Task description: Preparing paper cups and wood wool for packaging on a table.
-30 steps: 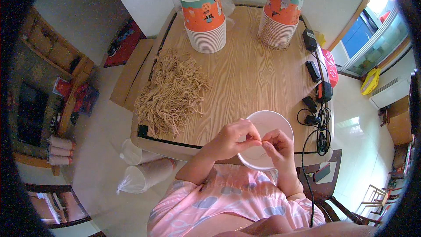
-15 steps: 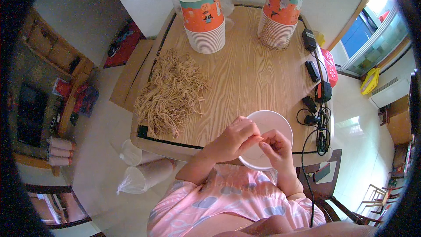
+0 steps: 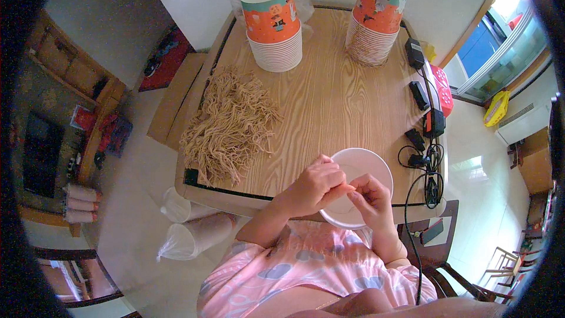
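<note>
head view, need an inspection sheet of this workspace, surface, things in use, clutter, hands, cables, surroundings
Surface: wood-grain table, bare across its middle.
Things in use: white tub at the near edge, below the hands; beige string pile on the left side.
Clutter: two upside-down tub stacks, left and right, at the far side; black adapters along the right edge.
Hands: left hand and right hand meet at the fingertips over the tub; anything pinched is too small to tell.
Cables: black cable bundled at the right, one run hanging off the near edge.
Surroundings: bagged tubs on the floor; cardboard box left of the table.
</note>
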Motion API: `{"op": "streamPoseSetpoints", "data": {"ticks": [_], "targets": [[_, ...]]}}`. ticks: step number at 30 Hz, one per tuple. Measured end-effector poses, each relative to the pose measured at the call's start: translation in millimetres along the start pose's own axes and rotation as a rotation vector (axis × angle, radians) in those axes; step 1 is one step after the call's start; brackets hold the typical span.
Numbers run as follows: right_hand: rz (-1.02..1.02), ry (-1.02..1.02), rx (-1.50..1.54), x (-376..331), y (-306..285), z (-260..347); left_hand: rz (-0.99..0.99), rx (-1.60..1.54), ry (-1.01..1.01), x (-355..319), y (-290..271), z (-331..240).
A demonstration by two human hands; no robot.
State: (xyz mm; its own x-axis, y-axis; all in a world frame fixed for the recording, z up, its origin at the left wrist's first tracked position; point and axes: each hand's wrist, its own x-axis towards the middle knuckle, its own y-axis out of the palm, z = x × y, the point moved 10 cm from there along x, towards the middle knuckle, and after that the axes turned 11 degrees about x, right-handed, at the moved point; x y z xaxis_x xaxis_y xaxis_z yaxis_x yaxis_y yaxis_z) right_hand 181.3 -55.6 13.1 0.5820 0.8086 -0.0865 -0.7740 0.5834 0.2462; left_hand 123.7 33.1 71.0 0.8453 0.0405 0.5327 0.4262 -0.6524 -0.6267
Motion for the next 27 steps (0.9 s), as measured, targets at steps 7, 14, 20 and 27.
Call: {"op": "streamPoseSetpoints", "data": {"ticks": [7,14,20,27], "targets": [[-0.001,-0.018,0.010,0,2,4,-0.002,-0.129,-0.068,-2,1,6],[0.009,-0.006,-0.002,0,0,2,0.033,-0.219,-0.132,-3,-1,14],[0.003,-0.010,-0.021,0,0,3,0.037,-0.217,-0.107,-2,-3,15],[-0.006,0.007,-0.020,0,-2,0,-0.002,-0.225,-0.083,-1,-6,13]]}}
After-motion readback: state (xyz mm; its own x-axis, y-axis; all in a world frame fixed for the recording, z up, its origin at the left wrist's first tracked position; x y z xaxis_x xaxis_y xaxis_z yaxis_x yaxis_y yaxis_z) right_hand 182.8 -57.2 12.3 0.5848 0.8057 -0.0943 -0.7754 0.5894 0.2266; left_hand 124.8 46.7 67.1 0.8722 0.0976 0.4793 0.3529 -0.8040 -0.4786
